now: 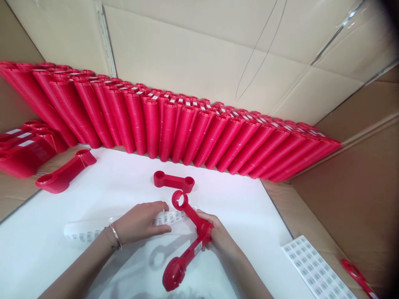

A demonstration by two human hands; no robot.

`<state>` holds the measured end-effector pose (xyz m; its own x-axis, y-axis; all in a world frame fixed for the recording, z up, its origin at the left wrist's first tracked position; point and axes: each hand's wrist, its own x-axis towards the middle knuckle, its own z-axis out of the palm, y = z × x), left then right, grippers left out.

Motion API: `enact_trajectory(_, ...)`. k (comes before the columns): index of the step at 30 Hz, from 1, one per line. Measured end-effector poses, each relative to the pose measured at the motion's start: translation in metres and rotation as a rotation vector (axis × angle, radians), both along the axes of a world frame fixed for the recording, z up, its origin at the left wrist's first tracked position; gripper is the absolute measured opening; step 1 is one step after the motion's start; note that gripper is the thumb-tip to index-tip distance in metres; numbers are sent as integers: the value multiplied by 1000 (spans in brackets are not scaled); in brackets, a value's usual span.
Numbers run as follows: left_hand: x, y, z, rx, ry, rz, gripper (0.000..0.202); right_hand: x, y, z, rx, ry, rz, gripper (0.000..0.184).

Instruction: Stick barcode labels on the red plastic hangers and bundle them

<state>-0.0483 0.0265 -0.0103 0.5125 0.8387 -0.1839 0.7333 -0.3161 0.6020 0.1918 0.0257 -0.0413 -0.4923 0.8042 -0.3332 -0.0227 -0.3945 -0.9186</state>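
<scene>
My right hand (216, 234) is closed around the middle of a small stack of red plastic bars (187, 245) with a ring at each end, held tilted above the white sheet (249, 207); a small white label shows on its side. My left hand (140, 222) lies on a strip of barcode stickers (93, 228), fingers curled down on it close to the stack's upper ring. A metal bangle sits on that wrist. Another short stack of the red bars (173, 182) lies flat just beyond the hands.
A long row of tall leaning stacks of red bars (187, 128) runs along the cardboard wall (202, 54). More stacks lie at the left (64, 171) and far left (25, 151). A sheet of barcode labels (314, 270) and a loose red piece (358, 278) lie at the lower right.
</scene>
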Motion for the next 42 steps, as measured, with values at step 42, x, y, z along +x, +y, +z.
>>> enact_trajectory(42, 17, -6, -15, 79, -198, 101, 17, -6, -10, 8, 351, -170, 227, 63)
